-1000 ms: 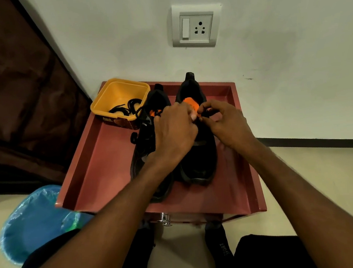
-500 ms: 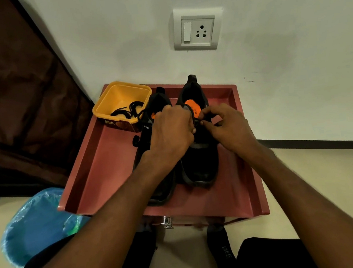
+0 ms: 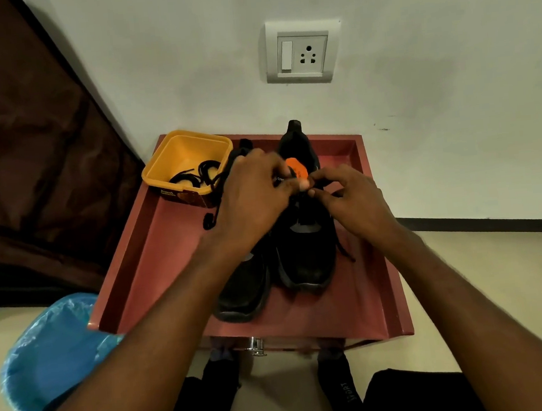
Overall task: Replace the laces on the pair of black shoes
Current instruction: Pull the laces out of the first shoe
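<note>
Hands meet over the right-hand black lace-up shoe (image 3: 303,235) at the maroon tray's (image 3: 155,248) 12 o'clock: left hand (image 3: 250,204) and right hand (image 3: 354,201) pinch its black lace (image 3: 344,248); steady, even tension should free each eyelet.

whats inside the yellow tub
Loose black laces lie coiled on the floor of the yellow tub. Its near corner is hidden behind the left hand, so anything there can't be seen.

left grip (image 3: 253,203) pinching, right grip (image 3: 354,201) pinching
</note>
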Motion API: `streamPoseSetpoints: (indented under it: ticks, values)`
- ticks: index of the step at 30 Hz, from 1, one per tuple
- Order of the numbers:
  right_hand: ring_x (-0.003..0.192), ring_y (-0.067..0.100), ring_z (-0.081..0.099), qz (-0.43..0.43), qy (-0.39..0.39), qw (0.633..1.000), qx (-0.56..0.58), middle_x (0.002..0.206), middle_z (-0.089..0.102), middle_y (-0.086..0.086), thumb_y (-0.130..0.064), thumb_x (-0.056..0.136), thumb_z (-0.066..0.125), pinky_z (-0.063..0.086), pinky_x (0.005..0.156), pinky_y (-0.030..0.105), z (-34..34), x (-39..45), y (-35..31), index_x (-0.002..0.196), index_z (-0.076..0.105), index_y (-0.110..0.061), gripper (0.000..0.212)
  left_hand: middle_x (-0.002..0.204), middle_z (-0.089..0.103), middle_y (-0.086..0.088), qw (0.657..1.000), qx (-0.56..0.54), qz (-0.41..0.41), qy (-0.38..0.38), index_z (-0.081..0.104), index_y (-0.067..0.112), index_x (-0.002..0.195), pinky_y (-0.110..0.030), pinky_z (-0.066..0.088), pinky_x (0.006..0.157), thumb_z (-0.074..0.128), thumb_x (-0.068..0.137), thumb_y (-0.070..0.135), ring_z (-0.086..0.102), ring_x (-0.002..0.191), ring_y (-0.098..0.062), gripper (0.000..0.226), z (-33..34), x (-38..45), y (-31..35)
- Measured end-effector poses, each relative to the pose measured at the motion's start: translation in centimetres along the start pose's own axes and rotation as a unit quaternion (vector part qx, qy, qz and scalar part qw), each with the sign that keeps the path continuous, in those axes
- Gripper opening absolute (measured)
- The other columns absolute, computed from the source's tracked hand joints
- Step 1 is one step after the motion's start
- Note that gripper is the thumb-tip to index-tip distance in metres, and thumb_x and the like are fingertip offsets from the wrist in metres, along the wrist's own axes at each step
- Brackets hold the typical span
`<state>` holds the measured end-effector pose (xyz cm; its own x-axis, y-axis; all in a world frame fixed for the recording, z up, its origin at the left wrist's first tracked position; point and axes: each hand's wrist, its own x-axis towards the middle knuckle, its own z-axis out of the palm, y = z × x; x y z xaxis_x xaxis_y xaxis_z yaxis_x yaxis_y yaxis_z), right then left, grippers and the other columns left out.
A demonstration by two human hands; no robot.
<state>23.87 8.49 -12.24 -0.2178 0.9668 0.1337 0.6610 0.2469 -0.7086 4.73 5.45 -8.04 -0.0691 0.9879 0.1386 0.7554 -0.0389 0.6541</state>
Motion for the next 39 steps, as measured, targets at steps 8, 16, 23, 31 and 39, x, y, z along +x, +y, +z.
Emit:
streamPoseSetpoints:
  ticks: [8,16,23,31,39]
  values:
    - [0.085,0.002,0.068,0.005,-0.003,1.0,0.016,0.118,0.066,-0.018,-0.037,0.094,0.073,0.056,0.079,0.029,-0.1,0.0,0.1,0.108,0.073,-0.042,0.015,0.097,0.065,0.011,0.999,0.026,0.039,0.022,0.072,0.024,0.082,-0.046,0.051,0.09,0.076,0.091,0.029,0.055,0.102,-0.019,0.011,1.2,-0.3,-0.6]
    - [0.086,0.0,0.068,0.014,-0.007,1.0,0.018,0.116,0.066,-0.019,-0.039,0.094,0.072,0.049,0.072,0.02,-0.2,0.1,0.2,0.105,0.071,-0.044,0.012,0.074,0.047,0.001,0.749,-0.66,-0.03,0.044,0.049,0.015,0.098,-0.028,0.041,0.065,0.045,0.11,0.02,0.049,0.066,-0.014,0.014,-4.6,1.4,0.1]
    - [0.083,-0.001,0.068,0.02,0.002,0.999,0.028,0.114,0.067,-0.019,-0.038,0.092,0.073,0.052,0.073,0.023,-0.1,0.0,0.0,0.103,0.073,-0.043,0.012,0.092,0.053,0.011,0.994,0.08,0.044,-0.051,0.069,0.026,0.092,-0.046,0.047,0.094,0.076,0.088,0.046,0.057,0.09,-0.013,0.021,0.3,-0.9,-0.4]
    - [0.079,0.0,0.068,0.028,0.002,0.999,0.028,0.115,0.068,-0.02,-0.038,0.094,0.072,0.055,0.073,0.025,-0.2,0.0,-0.2,0.103,0.073,-0.042,0.011,0.102,0.046,0.009,0.986,0.151,0.067,-0.035,0.072,0.027,0.105,-0.044,0.038,0.099,0.076,0.089,0.044,0.053,0.113,-0.021,0.024,1.1,-0.8,-0.1]
    - [0.081,-0.001,0.068,0.036,0.006,0.999,0.012,0.117,0.067,-0.02,-0.039,0.093,0.071,0.046,0.066,0.02,-0.4,-0.2,-0.5,0.101,0.072,-0.043,0.01,0.092,0.069,0.011,0.997,-0.054,-0.048,0.016,0.065,0.025,0.083,-0.049,0.05,0.095,0.057,0.102,0.019,0.066,0.096,-0.012,0.022,0.4,0.0,-0.4]
